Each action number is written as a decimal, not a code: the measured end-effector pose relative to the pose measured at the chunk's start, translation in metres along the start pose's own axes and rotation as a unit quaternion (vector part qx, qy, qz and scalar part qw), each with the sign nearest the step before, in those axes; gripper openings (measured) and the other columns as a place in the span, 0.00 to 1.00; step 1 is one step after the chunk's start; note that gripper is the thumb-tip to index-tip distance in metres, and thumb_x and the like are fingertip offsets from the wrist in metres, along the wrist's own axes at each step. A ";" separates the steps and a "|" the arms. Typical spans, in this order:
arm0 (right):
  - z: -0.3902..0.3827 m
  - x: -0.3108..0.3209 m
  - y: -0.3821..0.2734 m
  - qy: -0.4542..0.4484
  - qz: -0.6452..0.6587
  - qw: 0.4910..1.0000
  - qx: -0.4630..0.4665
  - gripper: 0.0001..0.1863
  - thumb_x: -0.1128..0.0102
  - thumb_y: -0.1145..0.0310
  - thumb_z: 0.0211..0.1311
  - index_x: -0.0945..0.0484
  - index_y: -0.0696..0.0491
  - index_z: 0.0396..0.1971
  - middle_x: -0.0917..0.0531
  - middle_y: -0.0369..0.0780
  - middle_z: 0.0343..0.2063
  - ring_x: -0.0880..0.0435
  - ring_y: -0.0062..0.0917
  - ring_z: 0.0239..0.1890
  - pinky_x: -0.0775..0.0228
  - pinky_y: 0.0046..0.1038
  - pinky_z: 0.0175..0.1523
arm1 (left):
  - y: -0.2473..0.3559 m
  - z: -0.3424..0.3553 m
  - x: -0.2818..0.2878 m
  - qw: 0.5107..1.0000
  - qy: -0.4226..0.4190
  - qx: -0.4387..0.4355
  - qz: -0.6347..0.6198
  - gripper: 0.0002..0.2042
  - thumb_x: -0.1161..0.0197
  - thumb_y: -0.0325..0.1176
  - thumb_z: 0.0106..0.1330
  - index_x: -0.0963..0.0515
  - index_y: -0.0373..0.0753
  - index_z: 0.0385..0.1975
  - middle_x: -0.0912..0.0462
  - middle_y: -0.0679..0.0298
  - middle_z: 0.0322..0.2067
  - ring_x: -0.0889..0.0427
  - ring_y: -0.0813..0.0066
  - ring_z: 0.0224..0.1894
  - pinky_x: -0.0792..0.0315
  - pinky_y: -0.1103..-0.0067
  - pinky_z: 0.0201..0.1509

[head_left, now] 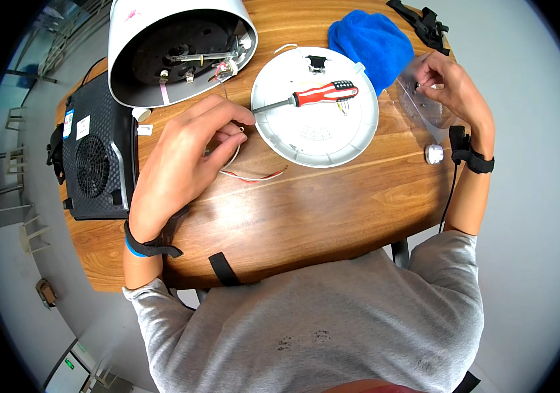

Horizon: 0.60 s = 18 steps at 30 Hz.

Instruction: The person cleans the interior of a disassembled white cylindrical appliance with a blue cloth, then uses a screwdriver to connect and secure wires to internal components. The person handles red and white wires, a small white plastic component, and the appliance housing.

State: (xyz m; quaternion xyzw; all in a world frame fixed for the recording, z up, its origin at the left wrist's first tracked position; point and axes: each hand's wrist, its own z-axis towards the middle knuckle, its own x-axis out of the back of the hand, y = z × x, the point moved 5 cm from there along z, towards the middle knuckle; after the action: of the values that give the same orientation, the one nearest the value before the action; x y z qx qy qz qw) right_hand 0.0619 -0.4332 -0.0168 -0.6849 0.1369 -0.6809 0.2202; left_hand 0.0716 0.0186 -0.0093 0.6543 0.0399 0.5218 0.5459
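My left hand [178, 154] is closed, thumb and fingertips pinching a thin white wire [236, 156] that shows a small ring-like metal end. Below it, a red wire [263, 179] lies on the wood beside more white wire. My right hand [457, 88] is closed in a pinch over a clear plastic bag [417, 108]; the small thing between its fingertips is too small to name. Between the hands sits a round white plastic cover [312, 144], with a red-and-black-handled screwdriver [322, 95] lying across it. Behind my left hand, an open white appliance housing [181, 98] shows its dark inside.
A blue cloth [368, 46] lies behind the cover. Black straps [424, 26] are at the far right corner. A black cooling pad with a fan [93, 160] stands at the left. A small white round part [434, 154] rests near my right wrist on the wooden table [332, 209].
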 end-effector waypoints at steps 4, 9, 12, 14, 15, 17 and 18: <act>-0.001 0.000 -0.002 0.000 -0.001 1.000 0.004 0.10 0.25 0.87 0.63 0.16 0.61 0.41 0.12 0.38 0.36 0.10 0.25 0.39 0.12 0.29 0.50 | -0.003 -0.001 -0.002 1.000 -0.002 0.005 -0.002 0.11 0.27 0.16 0.73 0.13 0.30 0.53 0.11 0.57 0.46 0.06 0.66 0.46 0.11 0.73 0.51; -0.003 -0.001 0.000 0.010 -0.030 0.999 0.024 0.08 0.24 0.84 0.66 0.15 0.61 0.41 0.11 0.39 0.36 0.09 0.26 0.40 0.13 0.30 0.49 | -0.003 0.000 -0.004 1.000 -0.007 0.012 -0.003 0.12 0.26 0.16 0.73 0.13 0.29 0.54 0.10 0.58 0.47 0.06 0.69 0.48 0.10 0.75 0.53; -0.006 -0.003 0.016 0.001 -0.084 0.996 0.010 0.08 0.24 0.81 0.68 0.13 0.58 0.44 0.09 0.40 0.38 0.08 0.30 0.41 0.14 0.33 0.50 | -0.003 0.000 -0.005 1.000 -0.012 0.011 -0.007 0.12 0.26 0.16 0.73 0.13 0.29 0.54 0.10 0.58 0.47 0.06 0.68 0.48 0.10 0.75 0.53; -0.008 -0.006 0.036 -0.022 -0.119 0.992 -0.033 0.10 0.23 0.79 0.68 0.12 0.55 0.46 0.07 0.40 0.39 0.08 0.32 0.42 0.14 0.36 0.51 | -0.003 0.000 -0.006 1.000 -0.014 0.011 -0.004 0.12 0.26 0.16 0.73 0.13 0.29 0.54 0.10 0.58 0.47 0.06 0.68 0.49 0.10 0.75 0.54; -0.009 -0.007 0.046 -0.040 -0.129 0.989 -0.066 0.11 0.22 0.78 0.68 0.12 0.54 0.47 0.07 0.40 0.39 0.07 0.34 0.43 0.15 0.37 0.51 | -0.002 0.000 -0.006 1.000 -0.015 0.012 -0.003 0.12 0.26 0.16 0.73 0.13 0.29 0.54 0.10 0.58 0.46 0.06 0.68 0.49 0.10 0.75 0.54; -0.012 -0.010 0.055 -0.071 -0.141 0.979 -0.131 0.12 0.21 0.77 0.68 0.13 0.54 0.47 0.08 0.40 0.39 0.09 0.34 0.43 0.16 0.38 0.51 | -0.002 0.000 -0.006 1.000 -0.017 0.014 -0.003 0.12 0.26 0.16 0.73 0.13 0.29 0.53 0.11 0.58 0.46 0.07 0.68 0.49 0.10 0.74 0.54; -0.012 -0.013 0.051 -0.084 -0.144 0.972 -0.163 0.12 0.21 0.78 0.68 0.14 0.55 0.47 0.09 0.40 0.38 0.10 0.34 0.43 0.17 0.38 0.51 | -0.002 0.000 -0.006 1.000 -0.017 0.016 -0.002 0.12 0.26 0.16 0.73 0.13 0.29 0.53 0.11 0.58 0.46 0.07 0.68 0.49 0.10 0.74 0.54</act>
State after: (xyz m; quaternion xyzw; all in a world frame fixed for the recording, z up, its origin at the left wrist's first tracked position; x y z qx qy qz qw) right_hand 0.0551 -0.4726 -0.0533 -0.7792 0.1273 -0.6136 0.0161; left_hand 0.0698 0.0159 -0.0149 0.6721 0.0403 0.5085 0.5368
